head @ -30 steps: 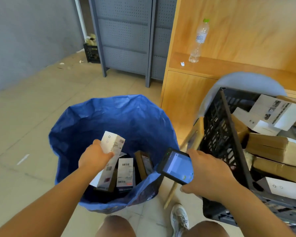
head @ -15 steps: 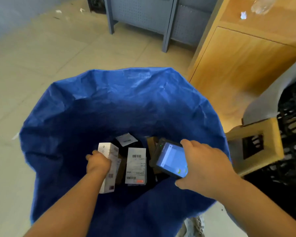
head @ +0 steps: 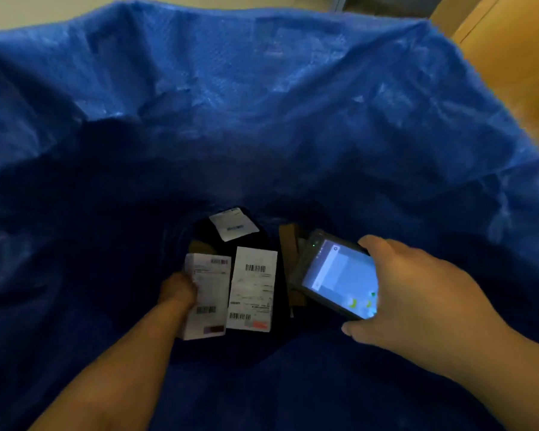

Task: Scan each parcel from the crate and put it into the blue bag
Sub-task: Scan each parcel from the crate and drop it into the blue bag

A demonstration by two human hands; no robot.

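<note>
The step in hand looks like the drop-off: the left hand point(head: 178, 289) reaches deep into the blue bag point(head: 262, 104), fingers closed around the left edge of a white box parcel point(head: 207, 293) whose labelled face, with its barcodes, turns upward. The next move should be a plain release, letting the stiff carton settle among the others. Just right of it lies a flat parcel with a white shipping label point(head: 252, 289), and farther in a smaller white packet point(head: 233, 223) on something dark; a brown cardboard edge point(head: 288, 244) shows to the right of these. The bag is woven plastic, crinkled and faintly glossy. On the right, the right hand point(head: 417, 293) grips a dark handheld scanner point(head: 333, 275), its screen lit pale blue. The crate is out of view.
</note>
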